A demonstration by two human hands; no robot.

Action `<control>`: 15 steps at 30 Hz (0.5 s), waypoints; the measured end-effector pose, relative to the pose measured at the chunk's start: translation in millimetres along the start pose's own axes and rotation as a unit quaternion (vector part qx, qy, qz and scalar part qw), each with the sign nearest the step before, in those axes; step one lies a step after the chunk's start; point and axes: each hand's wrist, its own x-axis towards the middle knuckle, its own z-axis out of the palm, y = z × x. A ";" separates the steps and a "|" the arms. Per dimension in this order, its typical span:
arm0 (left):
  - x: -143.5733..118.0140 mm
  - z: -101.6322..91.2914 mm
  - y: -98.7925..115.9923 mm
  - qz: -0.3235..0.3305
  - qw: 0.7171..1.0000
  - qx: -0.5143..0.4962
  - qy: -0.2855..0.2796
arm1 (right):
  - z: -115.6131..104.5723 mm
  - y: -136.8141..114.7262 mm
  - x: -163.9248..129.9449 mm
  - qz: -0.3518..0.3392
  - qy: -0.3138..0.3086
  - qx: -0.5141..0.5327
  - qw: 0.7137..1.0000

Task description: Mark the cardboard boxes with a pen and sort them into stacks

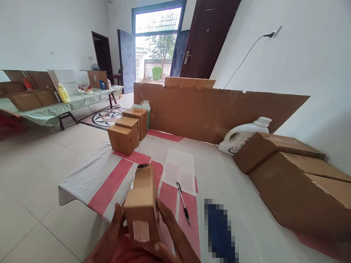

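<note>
A small brown cardboard box (139,200) with a pale label on its near side is held between my two hands at the front edge of the table. My left hand (111,233) grips its left side, thumb up. Against its right side lies my right hand (175,233), with the thumb near the bottom corner. A small dark thing (142,166) shows just behind the box; its kind is hidden. To the right, a pen (183,202) with a black grip lies partly on a sheet of white paper (179,166).
Several small boxes (124,137) stand at the table's far left beside a green bottle (148,113). A tall cardboard panel (186,109) lines the back. Larger boxes (298,193) and a white jug (227,142) sit right. Near the pen is a pixelated dark blue patch (221,230).
</note>
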 end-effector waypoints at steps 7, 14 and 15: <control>45.5 3.4 51.4 0.214 0.923 0.310 0.083 | 5.1 -83.3 130.2 -0.071 0.061 0.003 0.996; 166.5 -37.8 66.0 0.319 0.851 0.398 0.128 | 2.6 -56.1 212.3 -0.021 0.015 -0.011 1.000; 177.2 -43.4 63.4 0.309 0.860 0.391 0.112 | 1.2 -50.9 215.8 -0.012 0.013 -0.011 1.000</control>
